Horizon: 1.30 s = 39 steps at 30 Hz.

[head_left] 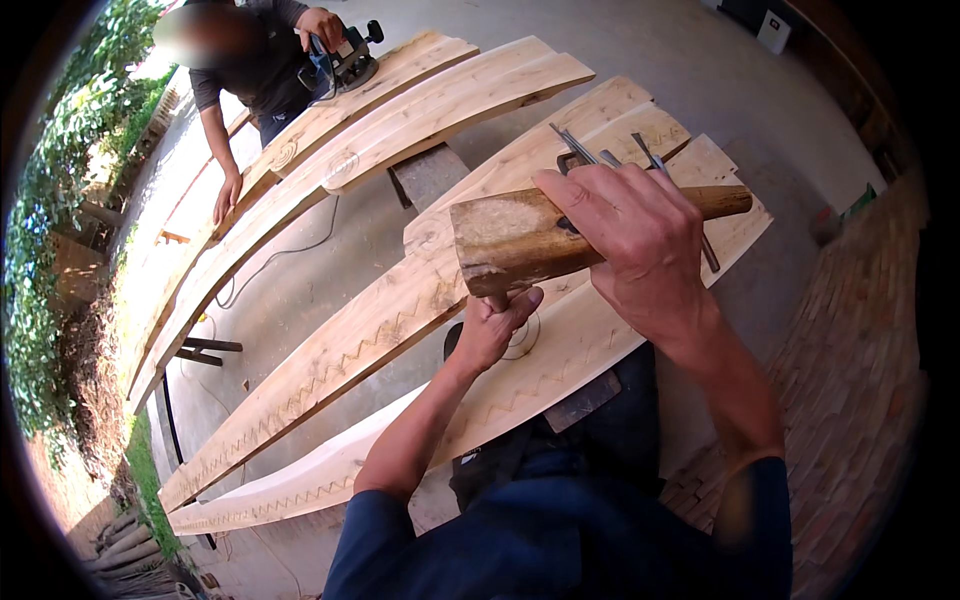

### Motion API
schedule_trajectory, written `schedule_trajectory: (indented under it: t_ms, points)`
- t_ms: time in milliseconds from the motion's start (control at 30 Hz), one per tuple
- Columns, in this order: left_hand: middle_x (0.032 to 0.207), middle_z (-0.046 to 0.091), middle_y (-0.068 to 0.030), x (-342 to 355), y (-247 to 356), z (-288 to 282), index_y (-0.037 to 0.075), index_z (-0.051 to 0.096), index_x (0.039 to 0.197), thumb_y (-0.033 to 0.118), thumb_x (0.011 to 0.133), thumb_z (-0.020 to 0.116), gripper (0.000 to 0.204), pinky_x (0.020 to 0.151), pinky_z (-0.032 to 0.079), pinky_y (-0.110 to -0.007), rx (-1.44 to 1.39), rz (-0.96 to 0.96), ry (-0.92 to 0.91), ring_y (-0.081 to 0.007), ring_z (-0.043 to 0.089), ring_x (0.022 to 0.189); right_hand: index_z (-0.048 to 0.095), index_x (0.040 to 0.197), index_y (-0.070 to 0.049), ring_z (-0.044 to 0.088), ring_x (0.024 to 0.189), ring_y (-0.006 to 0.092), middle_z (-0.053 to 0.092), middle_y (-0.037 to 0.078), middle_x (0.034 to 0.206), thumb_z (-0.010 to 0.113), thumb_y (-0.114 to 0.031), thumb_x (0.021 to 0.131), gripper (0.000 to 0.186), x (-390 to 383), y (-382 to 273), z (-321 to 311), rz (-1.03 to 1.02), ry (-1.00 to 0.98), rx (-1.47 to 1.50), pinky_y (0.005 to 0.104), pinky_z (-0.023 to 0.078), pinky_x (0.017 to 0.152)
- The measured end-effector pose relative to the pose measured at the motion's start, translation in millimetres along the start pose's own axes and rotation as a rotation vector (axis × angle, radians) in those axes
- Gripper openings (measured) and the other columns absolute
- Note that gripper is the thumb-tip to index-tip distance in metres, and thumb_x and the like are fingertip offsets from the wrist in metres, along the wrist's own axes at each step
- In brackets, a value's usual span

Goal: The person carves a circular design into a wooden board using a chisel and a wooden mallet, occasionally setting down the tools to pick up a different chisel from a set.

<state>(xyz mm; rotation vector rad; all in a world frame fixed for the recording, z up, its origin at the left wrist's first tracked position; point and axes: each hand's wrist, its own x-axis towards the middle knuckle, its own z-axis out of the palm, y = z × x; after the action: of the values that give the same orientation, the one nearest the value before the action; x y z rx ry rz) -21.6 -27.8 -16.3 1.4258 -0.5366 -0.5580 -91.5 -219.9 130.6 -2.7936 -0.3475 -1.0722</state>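
My right hand is closed around the handle of a wooden mallet. The blocky mallet head hangs directly over my left hand. My left fingers are wrapped around an upright tool, probably a chisel, whose handle end shows just under the mallet head; its blade is hidden. Below my hands lies a long curved plank with a pencilled or carved zigzag along it and a round motif beside my left hand. Several metal chisels lie past my right hand, partly covered by it.
A second zigzag-marked plank lies just beyond. Across a gap, a co-worker rests one hand on a router atop more curved planks. A cable trails over the concrete floor. Stacked bricks stand at right.
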Motion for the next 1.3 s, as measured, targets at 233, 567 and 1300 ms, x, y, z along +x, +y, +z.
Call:
schedule_trajectory:
  t_ms: [233, 567, 1300]
  points:
    - [0.064, 0.036, 0.0043, -15.8, 8.2, 24.9, 0.013, 0.042, 0.074, 0.023, 0.109, 0.061, 0.041, 0.048, 0.02, -0.025, -0.256, 0.405, 0.61, -0.0049, 0.026, 0.053, 0.067, 0.124, -0.002, 0.07, 0.094, 0.0124, 0.075, 0.007, 0.104, 0.082, -0.005, 0.083, 0.044, -67.4, -8.4, 18.8, 0.761, 0.112, 0.859, 0.0316, 0.055, 0.085]
    - [0.058, 0.028, 0.0024, -31.4, -3.8, 15.3, 0.014, 0.031, 0.068, 0.033, 0.115, 0.045, 0.053, 0.045, 0.018, -0.028, -0.311, 0.494, 0.622, -0.0081, 0.02, 0.049, 0.068, 0.112, 0.003, 0.071, 0.088, 0.0143, 0.076, 0.01, 0.095, 0.083, -0.012, 0.081, 0.037, -138.8, -22.7, 44.9, 0.971, -0.096, 0.984, 0.0332, 0.057, 0.082]
    - [0.056, 0.028, 0.0056, -3.5, 9.3, 23.5, 0.014, 0.036, 0.064, 0.03, 0.107, 0.061, 0.053, 0.042, 0.015, -0.028, -0.176, 0.376, 0.494, -0.0059, 0.025, 0.046, 0.067, 0.117, -0.002, 0.077, 0.086, 0.0235, 0.077, 0.011, 0.098, 0.084, -0.013, 0.08, 0.042, -14.7, 16.1, -1.5, 0.502, 0.186, 0.822, 0.0368, 0.059, 0.085]
